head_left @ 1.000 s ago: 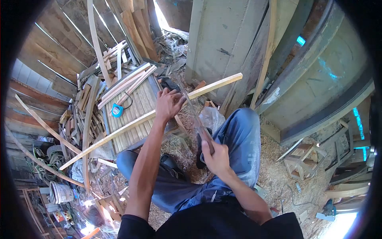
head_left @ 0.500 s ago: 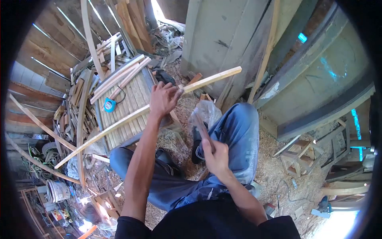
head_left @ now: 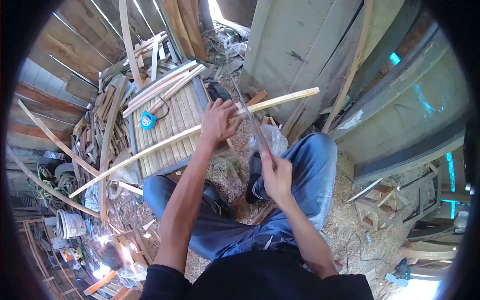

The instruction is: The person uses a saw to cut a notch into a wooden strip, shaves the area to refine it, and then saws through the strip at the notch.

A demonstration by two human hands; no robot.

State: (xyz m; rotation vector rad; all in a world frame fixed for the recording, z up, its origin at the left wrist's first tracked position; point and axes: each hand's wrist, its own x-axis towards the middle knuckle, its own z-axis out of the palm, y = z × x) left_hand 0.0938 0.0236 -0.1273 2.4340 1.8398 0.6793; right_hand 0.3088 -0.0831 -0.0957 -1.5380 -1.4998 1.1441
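My left hand (head_left: pixel 218 120) is closed around a long, thin wooden strip (head_left: pixel 150 149), which lies slantwise over the near part of a low slatted bench (head_left: pixel 182 107). The strip's right end sticks out past the bench edge. In my right hand (head_left: pixel 276 178) is the handle of a handsaw (head_left: pixel 256 131), its narrow blade pointing up and away from me. That blade crosses the strip just right of my left fingers. A blue tape measure (head_left: pixel 148 120) rests on the slats, left of my left hand, near several shorter wooden strips (head_left: pixel 165 86).
Scrap wood (head_left: pixel 92 137) is heaped left of the bench. A large grey panel (head_left: pixel 280 55) leans at the back, with a curved wooden piece (head_left: pixel 410 120) at the right. Near a small wooden frame (head_left: pixel 378 205), shavings cover the floor. A plastic bag (head_left: pixel 272 137) lies by my right foot.
My right hand has raised the handsaw forward, bringing its blade from beside my knee up across the strip. My left hand keeps hold of the strip. The whole view has shifted slightly.
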